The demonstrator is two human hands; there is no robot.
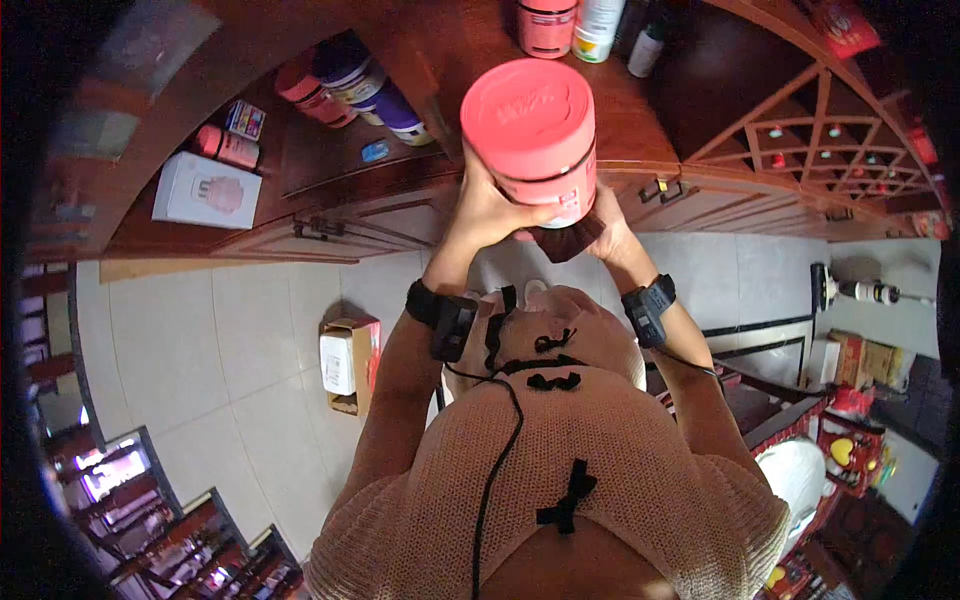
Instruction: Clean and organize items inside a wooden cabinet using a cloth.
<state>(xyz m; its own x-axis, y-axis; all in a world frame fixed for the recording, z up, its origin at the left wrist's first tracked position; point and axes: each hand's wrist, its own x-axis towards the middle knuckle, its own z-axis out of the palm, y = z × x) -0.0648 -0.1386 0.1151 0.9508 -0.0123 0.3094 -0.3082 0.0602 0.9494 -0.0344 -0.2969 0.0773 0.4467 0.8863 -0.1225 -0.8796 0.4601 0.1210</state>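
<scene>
A large pink canister (529,120) with a raised emblem on its screw lid is held up in front of me, over the front edge of the wooden cabinet. My left hand (484,206) grips it from the left, thumb across its lower front. On the other side, my right hand (611,225) holds a dark brown cloth (566,240) beneath and beside the canister's base. The right fingers are mostly hidden behind the canister, so how much they bear on it cannot be told.
On the cabinet shelf (630,112) stand another pink canister (547,30), a white spray can (598,34) and a small dark bottle (646,52). Further left are purple tins (382,101) and a white product box (206,191). A cardboard box (349,367) sits on the tiled floor.
</scene>
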